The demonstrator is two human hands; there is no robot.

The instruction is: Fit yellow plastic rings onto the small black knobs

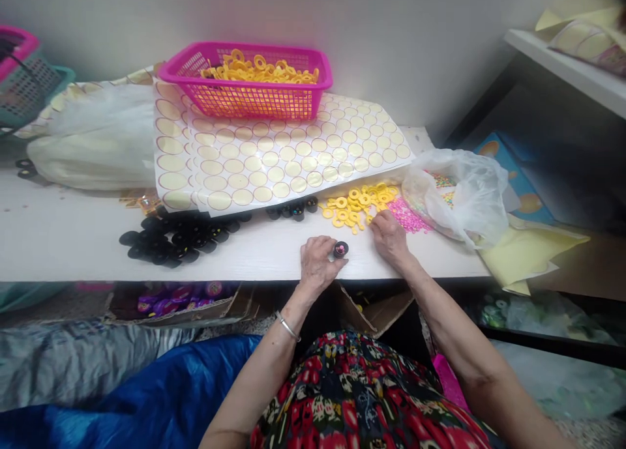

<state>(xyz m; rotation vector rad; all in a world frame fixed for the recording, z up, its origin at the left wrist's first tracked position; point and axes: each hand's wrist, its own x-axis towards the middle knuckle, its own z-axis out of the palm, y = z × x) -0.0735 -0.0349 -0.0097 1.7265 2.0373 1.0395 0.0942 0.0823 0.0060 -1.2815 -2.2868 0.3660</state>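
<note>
My left hand [317, 261] rests on the white table [68, 240] near its front edge, fingers pinched round a small black cap [340, 248] with something pink inside. My right hand [388, 235] lies just to the right, fingers curled down at the edge of a loose heap of yellow rings [359, 204] and a patch of small pink beads [408, 216]. What the right fingers hold, if anything, is hidden.
A pile of black caps [171, 237] lies to the left. Sticker sheets [278, 156] run under a pink basket [249, 77] of yellow rings. A clear plastic bag [460, 188] sits at right. An open cardboard box [186, 302] stands below the table.
</note>
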